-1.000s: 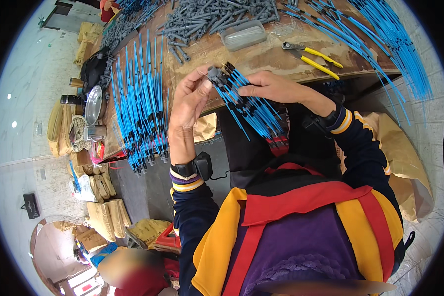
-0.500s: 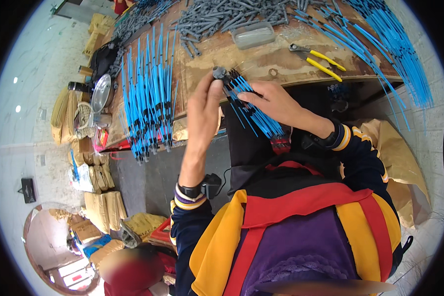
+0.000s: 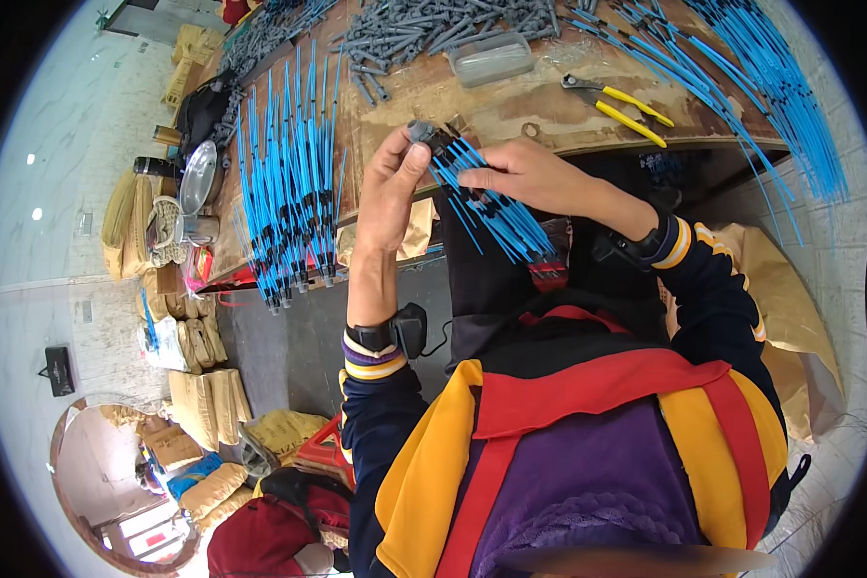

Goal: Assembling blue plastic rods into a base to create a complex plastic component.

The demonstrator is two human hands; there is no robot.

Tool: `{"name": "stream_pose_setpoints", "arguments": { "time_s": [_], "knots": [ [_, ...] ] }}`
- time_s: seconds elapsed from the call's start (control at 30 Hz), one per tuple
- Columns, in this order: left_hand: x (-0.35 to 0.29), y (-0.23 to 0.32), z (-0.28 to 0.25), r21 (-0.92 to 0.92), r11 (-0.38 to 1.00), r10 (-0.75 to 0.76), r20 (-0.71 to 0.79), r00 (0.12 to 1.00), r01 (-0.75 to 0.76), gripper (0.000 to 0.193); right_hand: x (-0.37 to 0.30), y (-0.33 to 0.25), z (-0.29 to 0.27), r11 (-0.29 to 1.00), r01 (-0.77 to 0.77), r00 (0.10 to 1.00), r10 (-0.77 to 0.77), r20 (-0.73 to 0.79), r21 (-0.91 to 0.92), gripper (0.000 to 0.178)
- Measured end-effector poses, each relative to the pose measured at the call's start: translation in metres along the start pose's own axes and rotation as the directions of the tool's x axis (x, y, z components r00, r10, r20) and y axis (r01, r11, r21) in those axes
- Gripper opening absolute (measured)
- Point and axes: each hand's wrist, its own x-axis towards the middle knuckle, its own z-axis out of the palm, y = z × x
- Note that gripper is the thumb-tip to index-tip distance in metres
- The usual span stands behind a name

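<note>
My left hand (image 3: 388, 197) is closed, with thumb and fingers pinching a round grey plastic connector (image 3: 420, 129) at the table's front edge. Dark ends of thin blue rods sit close beside that connector; whether they are joined to it I cannot make out. My right hand (image 3: 535, 183) curls over a bunch of blue rods (image 3: 511, 233) with black sleeves, its thumb and forefinger pressed together on them. The bunch slants across my dark-clothed lap, and its far ends are partly covered by my fingers.
More blue rod bundles (image 3: 294, 207) overhang the table's left front edge. Grey plastic pieces (image 3: 433, 29) are heaped at the back, near a clear plastic box (image 3: 491, 62). Yellow-handled pliers (image 3: 621, 108) lie to the right, before further blue rods (image 3: 790, 106). A person in red (image 3: 260, 539) is at lower left.
My left hand and the grey connector have shifted slightly up and to the left. My right hand has slid a little left along the rods. The person at lower left has moved.
</note>
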Motion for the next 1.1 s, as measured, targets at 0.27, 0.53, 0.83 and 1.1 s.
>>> {"name": "stream_pose_setpoints", "arguments": {
  "time_s": [0.27,0.53,0.83,1.1],
  "knots": [
    [0.006,-0.006,0.007,0.210,0.977,0.064,-0.074,0.995,-0.047,0.036,0.008,-0.002,-0.001,0.984,-0.071,0.996,0.061,-0.065,-0.163,0.045],
    [0.007,-0.009,0.001,0.125,0.992,-0.010,-0.063,0.998,0.018,0.040,0.014,0.005,-0.003,0.991,-0.073,0.997,0.071,-0.025,-0.109,0.047],
    [0.002,-0.014,0.016,0.325,0.944,0.113,-0.185,0.976,-0.047,0.036,0.016,0.004,-0.003,0.988,-0.120,0.993,0.120,-0.004,-0.099,0.046],
    [-0.003,-0.016,0.005,0.259,0.964,0.108,-0.186,0.977,-0.057,0.036,0.000,0.008,0.027,0.996,0.009,0.962,-0.033,-0.271,-0.088,0.031]
  ]
}}
